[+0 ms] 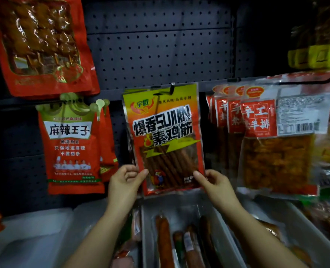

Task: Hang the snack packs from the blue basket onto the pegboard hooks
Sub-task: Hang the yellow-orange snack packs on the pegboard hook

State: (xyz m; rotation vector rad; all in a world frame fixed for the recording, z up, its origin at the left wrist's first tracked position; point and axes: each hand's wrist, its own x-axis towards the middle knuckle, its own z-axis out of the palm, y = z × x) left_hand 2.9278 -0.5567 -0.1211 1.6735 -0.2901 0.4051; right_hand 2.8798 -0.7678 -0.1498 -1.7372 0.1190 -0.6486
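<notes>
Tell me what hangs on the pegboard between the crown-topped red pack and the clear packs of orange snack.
In the head view, the yellow-and-red snack pack hangs there, left hand and right hand pinching its lower corners.

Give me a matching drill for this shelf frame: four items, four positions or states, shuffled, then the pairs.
Items:
1. yellow-topped pack
2. crown-print pack
3. clear-window pack
4. sausages

Places or states:
A. lying in a grey tray below the hands
B. hanging left of centre
C. on the centre hook, lower corners pinched by left hand and right hand
D. hanging right of centre

Pairs: 1-C, 2-B, 3-D, 4-A
</notes>
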